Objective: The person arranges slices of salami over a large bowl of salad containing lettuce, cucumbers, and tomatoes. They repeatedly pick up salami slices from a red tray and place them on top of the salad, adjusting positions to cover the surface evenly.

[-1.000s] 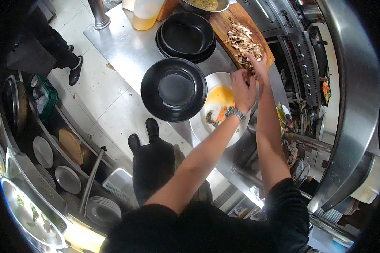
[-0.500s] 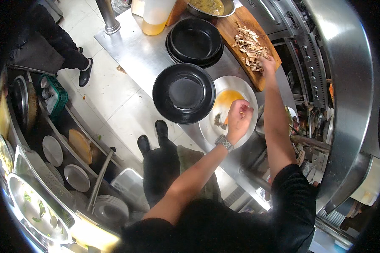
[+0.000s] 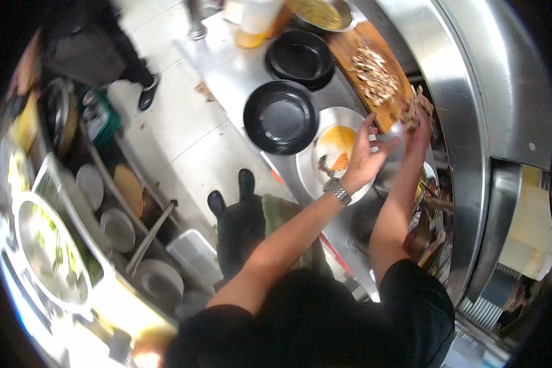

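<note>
My right hand (image 3: 417, 119) is raised at the near end of a wooden cutting board (image 3: 387, 116), closed round a bunch of pale brown shredded meat strips. More shredded pieces (image 3: 375, 75) lie piled on the board. My left hand (image 3: 369, 156), a metal watch at its wrist, hovers over the right side of a wide white plate (image 3: 305, 161) with fingers spread and nothing in them. On that plate are a yellow-orange liquid, a small orange heap (image 3: 340, 162) and a dark scrap. Left of the plate sits a black round pan (image 3: 281, 118) with a wet-looking bottom.
Behind the pan stand stacked black pans (image 3: 299, 56), a clear container of yellow liquid (image 3: 251, 38) and a metal bowl (image 3: 316, 15) of yellowish food. Shelves with white plates (image 3: 118, 230) line the left. Another person's dark-clothed legs (image 3: 126, 55) are at the upper left. Steel equipment borders the right.
My right hand has lifted off the pile with shredded meat in it and moved nearer. My left hand has opened and shifted right, uncovering the orange heap. The whole view has turned slightly.
</note>
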Tool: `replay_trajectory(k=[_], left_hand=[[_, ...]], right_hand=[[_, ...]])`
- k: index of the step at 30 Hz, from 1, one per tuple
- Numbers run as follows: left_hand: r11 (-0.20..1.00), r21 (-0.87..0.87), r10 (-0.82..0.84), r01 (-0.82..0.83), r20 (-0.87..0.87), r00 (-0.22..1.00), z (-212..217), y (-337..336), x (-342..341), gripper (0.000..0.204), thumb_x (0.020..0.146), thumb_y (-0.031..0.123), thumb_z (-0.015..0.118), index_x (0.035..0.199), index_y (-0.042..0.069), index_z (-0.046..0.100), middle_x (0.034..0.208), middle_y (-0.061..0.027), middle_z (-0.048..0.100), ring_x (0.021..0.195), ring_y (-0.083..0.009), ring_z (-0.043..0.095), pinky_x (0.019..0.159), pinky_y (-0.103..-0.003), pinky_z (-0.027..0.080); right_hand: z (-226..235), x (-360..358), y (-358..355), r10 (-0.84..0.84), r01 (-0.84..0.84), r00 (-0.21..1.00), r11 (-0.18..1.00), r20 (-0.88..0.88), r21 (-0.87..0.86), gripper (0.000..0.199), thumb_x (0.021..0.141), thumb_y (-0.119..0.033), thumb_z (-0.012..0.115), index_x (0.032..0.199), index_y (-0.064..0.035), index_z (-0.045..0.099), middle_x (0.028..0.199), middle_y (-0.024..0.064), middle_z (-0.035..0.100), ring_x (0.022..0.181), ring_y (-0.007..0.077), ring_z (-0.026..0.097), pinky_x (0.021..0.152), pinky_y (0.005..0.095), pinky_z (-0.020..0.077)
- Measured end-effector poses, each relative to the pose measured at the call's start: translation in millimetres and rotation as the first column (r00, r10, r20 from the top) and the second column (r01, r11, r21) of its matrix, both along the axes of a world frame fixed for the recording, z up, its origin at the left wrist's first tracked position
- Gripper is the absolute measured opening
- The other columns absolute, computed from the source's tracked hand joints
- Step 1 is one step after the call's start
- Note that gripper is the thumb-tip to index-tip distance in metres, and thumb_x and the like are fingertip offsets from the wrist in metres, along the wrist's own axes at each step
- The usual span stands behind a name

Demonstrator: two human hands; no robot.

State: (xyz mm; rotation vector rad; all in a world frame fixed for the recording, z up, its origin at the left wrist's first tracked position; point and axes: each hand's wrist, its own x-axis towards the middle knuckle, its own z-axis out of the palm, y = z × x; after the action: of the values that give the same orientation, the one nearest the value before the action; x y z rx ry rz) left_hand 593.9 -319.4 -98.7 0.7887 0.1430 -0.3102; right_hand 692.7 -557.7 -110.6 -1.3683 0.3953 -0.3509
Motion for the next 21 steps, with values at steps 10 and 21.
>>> replay_trajectory(k=[10,21], left_hand=[[0.537,0.139,0.78,-0.832,0.295,0.553,118.4,227.2,-160.1,0.078,0.094,0.031,0.076,0.156,0.003,0.038,0.145,-0.0139,0.05,0.134,-0.0208,0.05,0.114,-0.037,0.041],[-0.458,0.026,0.829,-0.889,0.372,-0.417,179.3,378.5,-560.7,0.046,0.098,0.036,0.073,0.124,0.003,0.054,0.098,-0.0042,0.066,0.079,-0.008,0.064,0.065,-0.023,0.054]], right_hand=[[97.2,-164.2,384.2,0.892,-0.852,0.392,0.444,0.223,-0.277,0.046,0.096,-0.017,0.073,0.136,-0.0046,0.054,0.132,0.017,0.059,0.111,0.0298,0.064,0.094,0.042,0.0575],[165.0,-557.9,654.3,0.586,-0.745,-0.664,-0.47,0.464,-0.474,0.043,0.084,-0.005,0.063,0.126,0.0007,0.064,0.115,0.0127,0.062,0.12,0.0266,0.056,0.106,0.0359,0.043]])
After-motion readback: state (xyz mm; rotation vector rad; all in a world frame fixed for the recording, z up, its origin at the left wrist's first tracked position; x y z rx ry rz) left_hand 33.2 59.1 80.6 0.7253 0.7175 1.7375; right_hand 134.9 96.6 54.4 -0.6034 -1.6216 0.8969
